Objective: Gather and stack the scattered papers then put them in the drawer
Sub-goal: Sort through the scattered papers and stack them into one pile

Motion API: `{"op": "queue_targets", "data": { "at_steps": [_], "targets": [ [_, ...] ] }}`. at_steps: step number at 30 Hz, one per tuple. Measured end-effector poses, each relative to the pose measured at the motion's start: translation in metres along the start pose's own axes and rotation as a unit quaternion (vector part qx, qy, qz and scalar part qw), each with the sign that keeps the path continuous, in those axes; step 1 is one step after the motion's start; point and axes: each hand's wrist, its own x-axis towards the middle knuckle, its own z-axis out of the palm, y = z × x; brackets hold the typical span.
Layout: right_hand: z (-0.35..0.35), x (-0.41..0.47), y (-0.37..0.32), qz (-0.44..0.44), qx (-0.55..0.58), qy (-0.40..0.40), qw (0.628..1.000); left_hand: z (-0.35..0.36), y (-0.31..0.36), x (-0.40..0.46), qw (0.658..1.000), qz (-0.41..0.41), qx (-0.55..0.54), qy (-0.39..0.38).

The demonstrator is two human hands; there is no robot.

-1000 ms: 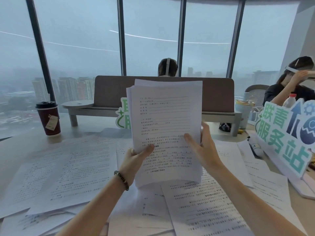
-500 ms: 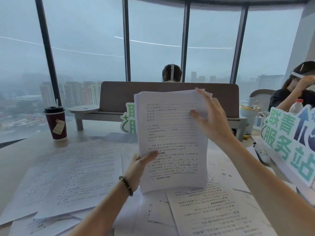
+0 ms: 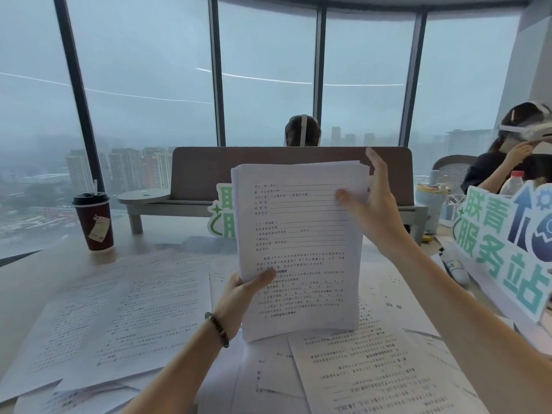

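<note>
Left hand (image 3: 239, 297) gripping the stack of papers (image 3: 298, 249) at its lower left edge, thumb laid across the front sheet, remaining fingers hidden behind the pile. Beaded bracelet (image 3: 217, 328) around that wrist. Right hand (image 3: 373, 207) up at the stack's top right corner, thumb pressed on the front page, fingers (image 3: 377, 165) extended straight along the right edge and rising past the top; no curl around the pile visible from here. Stack held upright, printed side toward the camera, bottom edge touching or just above the loose sheets below, cannot tell which. Top edges nearly flush, a few sheets fanned slightly at the upper left. More scattered sheets (image 3: 119, 318) spread flat and overlapping across the desk (image 3: 30, 282), to the left, under the forearms, and to the right (image 3: 388, 372). Dark red lidded coffee cup (image 3: 94, 221) with a straw and a tag standing on the desk at far left, well apart from the stack. Green and white cut-out sign (image 3: 504, 249) leaning along the right side; a second similar sign (image 3: 222, 215) partly hidden behind the stack. Brown divider panel (image 3: 206, 171) across the back of the desk, a seated person's head (image 3: 302, 131) beyond it, another person (image 3: 513, 162) with a headset at far right. Tall windows (image 3: 143, 85) behind, hazy city outside.
</note>
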Motion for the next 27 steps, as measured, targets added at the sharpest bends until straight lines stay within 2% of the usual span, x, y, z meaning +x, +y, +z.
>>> {"op": "queue_targets", "data": {
  "at_steps": [3,5,10,14,16,18,20,21,23,27],
  "targets": [
    [0.005,-0.01,0.015,0.104,0.139,-0.018,0.985,0.0,-0.001,-0.001,1.0,0.006,0.009,0.002],
    [0.013,-0.028,0.031,0.165,0.185,-0.048,0.968,0.0,-0.002,-0.001,1.0,0.01,0.015,0.009],
    [0.023,-0.067,0.06,0.258,0.128,-0.107,0.952,0.003,-0.004,0.004,0.996,0.034,0.067,0.057],
    [0.017,-0.062,0.057,0.258,0.007,-0.171,0.951,-0.001,-0.005,0.011,0.992,0.006,0.095,0.085],
    [0.011,-0.059,0.062,0.253,-0.151,-0.182,0.938,-0.008,-0.008,0.016,0.99,-0.041,0.102,0.093],
    [0.002,-0.062,0.075,0.262,-0.353,-0.215,0.872,-0.018,-0.015,0.022,0.983,-0.1,0.118,0.099],
    [-0.007,-0.07,0.091,0.289,-0.474,-0.264,0.789,-0.026,-0.025,0.027,0.965,-0.158,0.185,0.096],
    [-0.011,-0.073,0.097,0.301,-0.502,-0.28,0.761,-0.028,-0.029,0.03,0.953,-0.18,0.225,0.093],
    [-0.016,-0.075,0.105,0.319,-0.529,-0.277,0.736,-0.03,-0.034,0.033,0.935,-0.201,0.279,0.088],
    [-0.02,-0.074,0.111,0.314,-0.524,-0.267,0.746,-0.029,-0.036,0.039,0.92,-0.202,0.327,0.076]
  ]
}}
